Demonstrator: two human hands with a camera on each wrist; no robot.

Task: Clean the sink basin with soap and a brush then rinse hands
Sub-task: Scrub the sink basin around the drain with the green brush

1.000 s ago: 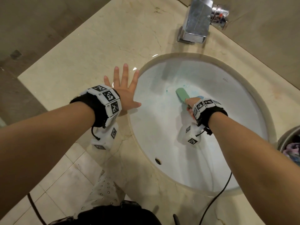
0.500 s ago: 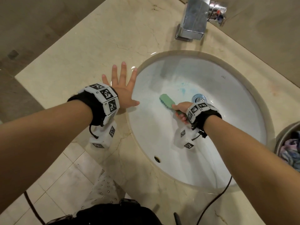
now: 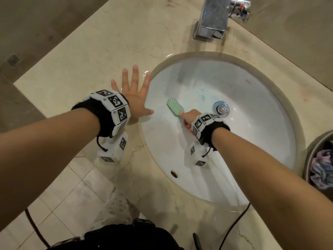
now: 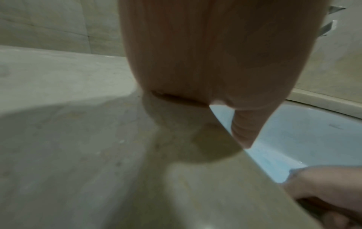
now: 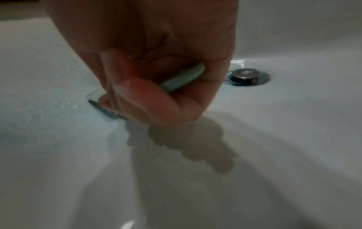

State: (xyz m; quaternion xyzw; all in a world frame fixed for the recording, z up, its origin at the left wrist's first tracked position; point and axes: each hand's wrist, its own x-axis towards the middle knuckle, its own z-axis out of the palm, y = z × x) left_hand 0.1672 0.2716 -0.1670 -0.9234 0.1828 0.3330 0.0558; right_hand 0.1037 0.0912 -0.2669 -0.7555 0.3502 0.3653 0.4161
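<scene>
A white oval sink basin (image 3: 252,138) is set into a beige marble counter (image 3: 86,56). My right hand (image 3: 188,117) grips the handle of a green brush (image 3: 174,107), whose head lies against the basin's left slope, left of the metal drain (image 3: 221,109). Faint blue soap smears (image 3: 203,95) show above the brush. The right wrist view shows my fingers (image 5: 149,99) curled round the green brush handle (image 5: 184,79), with the drain (image 5: 245,75) behind. My left hand (image 3: 134,94) lies flat with spread fingers on the counter at the basin's left rim; its thumb (image 4: 245,130) reaches over the basin (image 4: 305,139).
A chrome tap (image 3: 212,20) stands at the back of the counter. At the right edge sits a round metal bin (image 3: 313,150) holding crumpled cloth (image 3: 322,170). An overflow hole (image 3: 173,173) is in the basin's near wall. A black cable (image 3: 234,226) hangs over the counter front. Tiled floor (image 3: 59,195) lies below left.
My right hand has drawn the brush leftward and nearer across the basin, uncovering the drain. The left hand has stayed flat on the counter.
</scene>
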